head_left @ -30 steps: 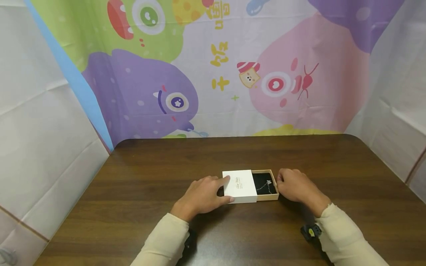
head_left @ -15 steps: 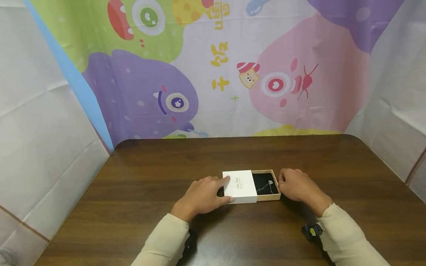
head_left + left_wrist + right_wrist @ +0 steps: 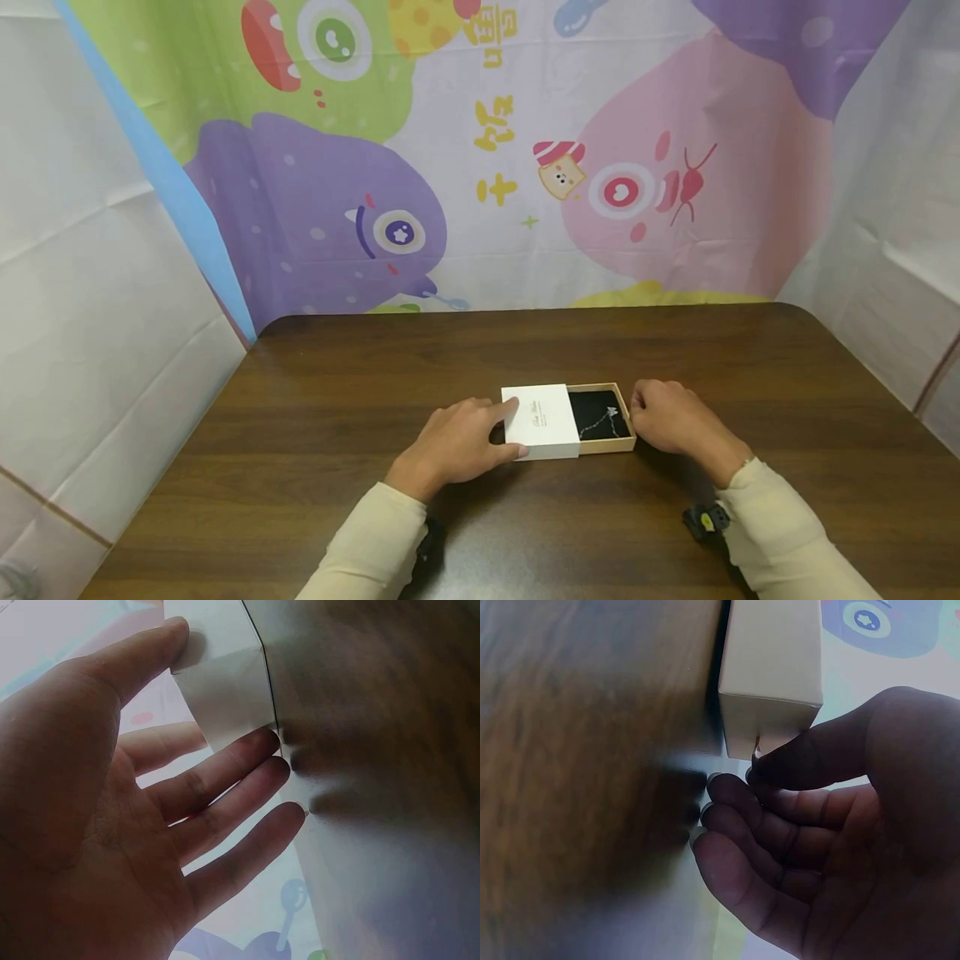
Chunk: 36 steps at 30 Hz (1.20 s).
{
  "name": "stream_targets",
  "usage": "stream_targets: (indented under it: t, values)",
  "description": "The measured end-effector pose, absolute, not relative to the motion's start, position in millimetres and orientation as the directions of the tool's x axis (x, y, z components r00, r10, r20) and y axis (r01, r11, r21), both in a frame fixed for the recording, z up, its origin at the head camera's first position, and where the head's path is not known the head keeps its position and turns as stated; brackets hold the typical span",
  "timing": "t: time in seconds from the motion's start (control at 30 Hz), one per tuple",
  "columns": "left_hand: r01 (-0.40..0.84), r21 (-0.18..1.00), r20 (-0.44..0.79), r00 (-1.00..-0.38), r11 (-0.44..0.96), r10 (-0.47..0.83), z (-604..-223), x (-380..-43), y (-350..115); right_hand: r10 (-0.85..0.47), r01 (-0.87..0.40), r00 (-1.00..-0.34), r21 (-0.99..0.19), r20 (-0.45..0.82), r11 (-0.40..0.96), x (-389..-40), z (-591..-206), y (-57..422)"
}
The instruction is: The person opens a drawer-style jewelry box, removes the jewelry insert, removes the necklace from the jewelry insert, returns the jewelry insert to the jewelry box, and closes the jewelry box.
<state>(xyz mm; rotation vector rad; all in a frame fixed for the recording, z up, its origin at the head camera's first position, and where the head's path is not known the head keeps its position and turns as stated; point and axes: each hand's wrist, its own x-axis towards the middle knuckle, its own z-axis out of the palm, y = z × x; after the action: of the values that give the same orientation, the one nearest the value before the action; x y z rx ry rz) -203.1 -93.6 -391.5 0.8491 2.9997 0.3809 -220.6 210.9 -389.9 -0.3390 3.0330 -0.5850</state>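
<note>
A jewelry box lies on the table, its white sleeve [image 3: 542, 423] on the left and its tan drawer [image 3: 606, 446] slid partly out to the right. Inside the drawer, a fine silver chain [image 3: 600, 423] with a small butterfly-like charm rests on a black pad [image 3: 588, 404]. My left hand [image 3: 457, 439] holds the sleeve's left part, thumb at its near side and index finger on top; the other fingertips [image 3: 289, 769] reach down to the table. At the drawer's right end, my right hand [image 3: 671, 417] pinches a small pull ribbon [image 3: 756, 746] between thumb and index finger.
The brown wooden table [image 3: 375, 358] has rounded far corners. Behind it hangs a cartoon-printed cloth [image 3: 510, 250], with pale sheets [image 3: 112, 250] along both sides. A dark wrist device [image 3: 705, 522] sits under the right sleeve.
My right hand has shifted slightly right, drawing the drawer a little farther out of the sleeve, and the chain has moved with it. My left hand has stayed in place.
</note>
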Motion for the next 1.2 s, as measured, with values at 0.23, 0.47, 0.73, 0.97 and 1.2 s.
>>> stream_targets:
  t: [0.23, 0.47, 0.73, 0.97, 1.2]
  values:
    - [0.510, 0.234, 0.059, -0.857, 0.828, 0.511, -390.8, -203.5, -93.0, -0.229, -0.215, -0.973, -0.368, 0.007, 0.905, -220.4, -387.1, 212.2]
    - [0.516, 0.228, 0.066, -0.854, 0.826, 0.516, -390.9, -203.4, -92.9, -0.236, -0.218, -0.972, -0.376, -0.002, 0.901, -220.4, -385.9, 214.6]
    - [0.517, 0.222, 0.068, -0.854, 0.827, 0.516, -392.2, -203.4, -92.8, -0.237, -0.222, -0.971, -0.366, 0.002, 0.904, -221.5, -387.5, 217.0]
    - [0.516, 0.216, 0.059, -0.854, 0.829, 0.516, -392.6, -203.5, -92.7, -0.236, -0.221, -0.972, -0.362, 0.001, 0.906, -221.9, -387.3, 218.3]
    - [0.514, 0.218, 0.063, -0.856, 0.830, 0.513, -392.1, -202.8, -92.7, -0.231, -0.212, -0.973, -0.363, -0.008, 0.907, -222.0, -387.2, 219.7]
